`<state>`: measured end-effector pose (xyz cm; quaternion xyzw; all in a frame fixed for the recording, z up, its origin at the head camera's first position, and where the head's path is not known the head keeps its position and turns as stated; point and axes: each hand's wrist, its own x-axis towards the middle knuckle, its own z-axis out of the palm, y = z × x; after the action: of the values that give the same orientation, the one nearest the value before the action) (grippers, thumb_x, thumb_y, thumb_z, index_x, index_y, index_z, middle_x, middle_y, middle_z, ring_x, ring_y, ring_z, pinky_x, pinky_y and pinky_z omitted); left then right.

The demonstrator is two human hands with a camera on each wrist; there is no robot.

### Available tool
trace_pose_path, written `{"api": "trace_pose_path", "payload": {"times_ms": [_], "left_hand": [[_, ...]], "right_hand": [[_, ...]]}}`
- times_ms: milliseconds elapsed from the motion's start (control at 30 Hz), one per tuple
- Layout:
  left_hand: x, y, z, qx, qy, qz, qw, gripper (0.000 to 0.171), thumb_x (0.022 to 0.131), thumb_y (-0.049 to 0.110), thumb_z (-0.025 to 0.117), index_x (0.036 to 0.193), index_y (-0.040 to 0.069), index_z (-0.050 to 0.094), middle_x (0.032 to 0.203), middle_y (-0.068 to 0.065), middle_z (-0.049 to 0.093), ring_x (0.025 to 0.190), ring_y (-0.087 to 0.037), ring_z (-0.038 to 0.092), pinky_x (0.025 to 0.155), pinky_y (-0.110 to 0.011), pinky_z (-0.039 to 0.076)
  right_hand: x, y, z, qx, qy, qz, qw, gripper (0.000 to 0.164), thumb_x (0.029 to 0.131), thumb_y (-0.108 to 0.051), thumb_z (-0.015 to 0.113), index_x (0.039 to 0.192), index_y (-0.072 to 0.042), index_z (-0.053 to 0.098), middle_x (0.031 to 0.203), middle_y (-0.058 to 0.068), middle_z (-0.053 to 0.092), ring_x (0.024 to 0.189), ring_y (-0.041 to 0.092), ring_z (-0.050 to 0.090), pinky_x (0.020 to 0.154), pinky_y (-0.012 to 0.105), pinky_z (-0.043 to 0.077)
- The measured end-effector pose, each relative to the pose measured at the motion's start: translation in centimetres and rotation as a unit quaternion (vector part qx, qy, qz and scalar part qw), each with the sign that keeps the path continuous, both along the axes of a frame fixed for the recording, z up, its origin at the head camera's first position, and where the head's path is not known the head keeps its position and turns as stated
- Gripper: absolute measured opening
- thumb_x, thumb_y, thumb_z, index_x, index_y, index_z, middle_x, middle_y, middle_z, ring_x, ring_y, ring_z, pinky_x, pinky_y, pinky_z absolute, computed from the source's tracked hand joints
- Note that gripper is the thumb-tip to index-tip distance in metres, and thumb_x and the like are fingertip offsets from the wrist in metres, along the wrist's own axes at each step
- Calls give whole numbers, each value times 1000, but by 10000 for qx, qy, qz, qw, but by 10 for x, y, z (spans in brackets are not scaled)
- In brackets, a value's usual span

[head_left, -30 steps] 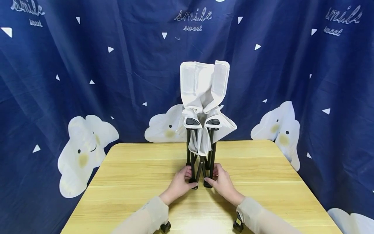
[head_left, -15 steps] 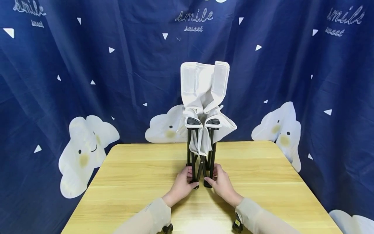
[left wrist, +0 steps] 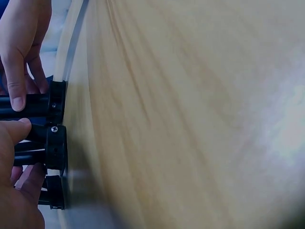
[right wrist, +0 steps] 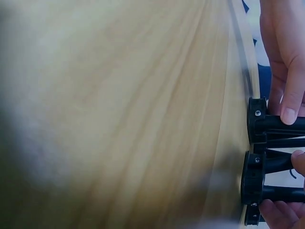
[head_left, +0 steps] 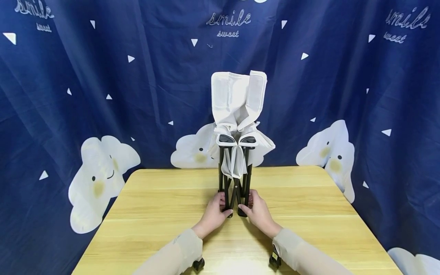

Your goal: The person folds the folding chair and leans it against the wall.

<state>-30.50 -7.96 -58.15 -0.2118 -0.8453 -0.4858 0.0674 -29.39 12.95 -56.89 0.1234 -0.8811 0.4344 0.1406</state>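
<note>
A small folding chair (head_left: 236, 99) with white fabric and thin black crossed legs stands upright and folded together at the middle of the table. My left hand (head_left: 213, 213) grips its left legs near the feet, thumb in front and fingers behind. On the other side, my right hand (head_left: 258, 214) holds the right legs equally low. Up close in the left wrist view, the black plastic feet (left wrist: 56, 148) show screws and sit between both hands. The right wrist view shows black feet (right wrist: 252, 176) at or just over the wood; whether they touch it I cannot tell. Some fingers are hidden behind the legs.
The light wooden table (head_left: 165, 198) has rounded far corners. Behind it hangs a dark blue curtain (head_left: 154, 76) with white clouds, triangles and lettering. A black device (head_left: 198, 264) sits under the left cuff, another (head_left: 274, 259) under the right.
The folded chair has shifted slightly left and a little up in the head view during the last half second. Both hands moved with it, keeping their hold on the legs.
</note>
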Motion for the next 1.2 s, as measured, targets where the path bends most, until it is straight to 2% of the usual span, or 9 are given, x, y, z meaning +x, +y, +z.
{"api": "trace_pose_path", "payload": {"times_ms": [200, 533, 800, 967, 1200], "left_hand": [[-5, -1, 1, -247, -34, 124, 9996, 66, 90, 3, 85, 144, -11, 50, 123, -23, 69, 108, -34, 73, 98, -43, 66], [-17, -2, 0, -317, 0, 214, 9993, 64, 92, 4, 83, 145, -9, 49, 130, -24, 67, 110, -35, 74, 98, -44, 65], [-25, -1, 5, -276, -112, 242, 9993, 59, 93, 1, 81, 143, -9, 50, 128, -24, 67, 113, -36, 72, 101, -48, 64], [-33, -1, 4, -238, -56, 214, 9995, 57, 93, -1, 80, 141, -10, 50, 124, -23, 67, 111, -35, 72, 100, -47, 64], [-41, -1, 4, -197, -157, 207, 9995, 56, 94, -2, 79, 142, -9, 51, 124, -23, 67, 113, -36, 71, 102, -48, 63]], "right_hand": [[-6, -3, -1, 67, -5, -69, 10000, 54, 93, -7, 85, 136, 6, 56, 99, 15, 75, 90, 27, 74, 80, 41, 67], [-17, -8, 1, 242, 41, -148, 9996, 53, 95, -10, 84, 137, 6, 55, 100, 17, 74, 89, 26, 74, 81, 43, 66], [-27, -12, 1, 320, 85, -212, 9992, 54, 96, -11, 83, 138, 6, 54, 97, 14, 74, 86, 24, 72, 78, 42, 63], [-33, -12, -1, 307, 108, -224, 9992, 52, 96, -11, 83, 137, 4, 54, 96, 13, 75, 86, 23, 74, 78, 41, 64], [-40, -14, -5, 433, 131, -273, 9986, 55, 96, -12, 84, 139, 3, 53, 99, 13, 76, 89, 25, 75, 81, 45, 63]]}}
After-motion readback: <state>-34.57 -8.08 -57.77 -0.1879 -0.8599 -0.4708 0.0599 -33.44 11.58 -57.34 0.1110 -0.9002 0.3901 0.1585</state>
